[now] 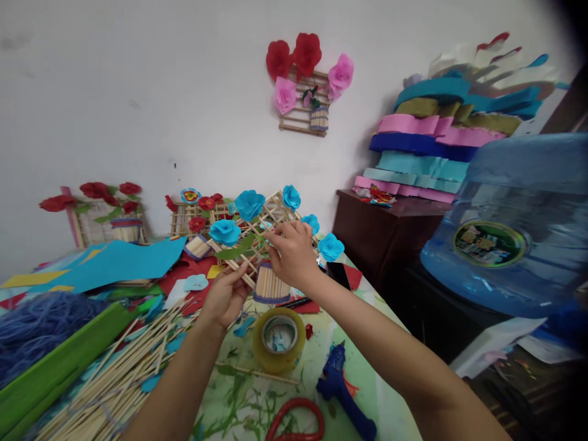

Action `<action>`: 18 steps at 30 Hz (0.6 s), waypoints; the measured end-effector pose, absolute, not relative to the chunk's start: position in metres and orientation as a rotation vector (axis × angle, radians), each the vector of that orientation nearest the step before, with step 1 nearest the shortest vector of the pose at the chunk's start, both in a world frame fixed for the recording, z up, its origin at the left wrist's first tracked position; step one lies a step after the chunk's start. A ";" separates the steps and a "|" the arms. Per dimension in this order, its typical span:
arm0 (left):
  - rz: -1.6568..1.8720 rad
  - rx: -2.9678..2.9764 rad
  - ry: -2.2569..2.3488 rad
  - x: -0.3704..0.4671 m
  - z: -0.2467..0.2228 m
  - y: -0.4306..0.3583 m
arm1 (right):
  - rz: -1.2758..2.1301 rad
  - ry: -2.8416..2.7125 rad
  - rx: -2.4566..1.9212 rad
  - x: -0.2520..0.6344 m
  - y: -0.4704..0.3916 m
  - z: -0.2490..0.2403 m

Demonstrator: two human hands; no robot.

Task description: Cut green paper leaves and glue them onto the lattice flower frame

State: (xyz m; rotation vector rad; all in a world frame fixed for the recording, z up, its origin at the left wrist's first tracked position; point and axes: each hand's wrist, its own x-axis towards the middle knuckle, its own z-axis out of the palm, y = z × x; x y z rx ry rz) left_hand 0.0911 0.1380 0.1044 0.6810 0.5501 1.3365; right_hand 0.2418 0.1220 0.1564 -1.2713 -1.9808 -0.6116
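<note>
My left hand (228, 294) grips the lower left edge of a lattice frame (272, 211) made of thin wooden sticks, held tilted over the table. Blue paper flowers (249, 205) sit along the frame, with green paper leaves (239, 248) near its middle. A small basket of short sticks with blue-purple bands (272, 283) is at its lower part. My right hand (294, 251) is in front of the frame, fingers bent and closed together near the leaves. Whatever lies between its fingertips is too small to make out.
A tape roll (257, 349), a blue glue gun (340, 389) and red-handled scissors (296, 419) lie close in front. Loose sticks (124, 367), green paper (68, 349) and blue cord (37, 327) cover the left. A large water bottle (505, 214) stands right.
</note>
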 end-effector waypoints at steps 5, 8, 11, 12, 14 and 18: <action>1.312 0.688 0.540 0.092 0.104 0.137 | -0.636 -2.076 -1.263 0.242 0.116 0.155; 1.310 0.684 0.522 0.091 0.103 0.138 | -0.655 -2.103 -1.274 0.240 0.113 0.156; 1.311 0.686 0.516 0.091 0.103 0.138 | -0.656 -2.106 -1.272 0.238 0.111 0.157; 1.313 0.682 0.517 0.091 0.103 0.138 | -0.649 -2.102 -1.261 0.239 0.111 0.158; 1.314 0.672 0.525 0.091 0.104 0.138 | -0.619 -2.048 -1.253 0.240 0.112 0.161; 1.294 0.674 0.567 0.091 0.104 0.137 | -0.552 -1.874 -1.326 0.249 0.121 0.172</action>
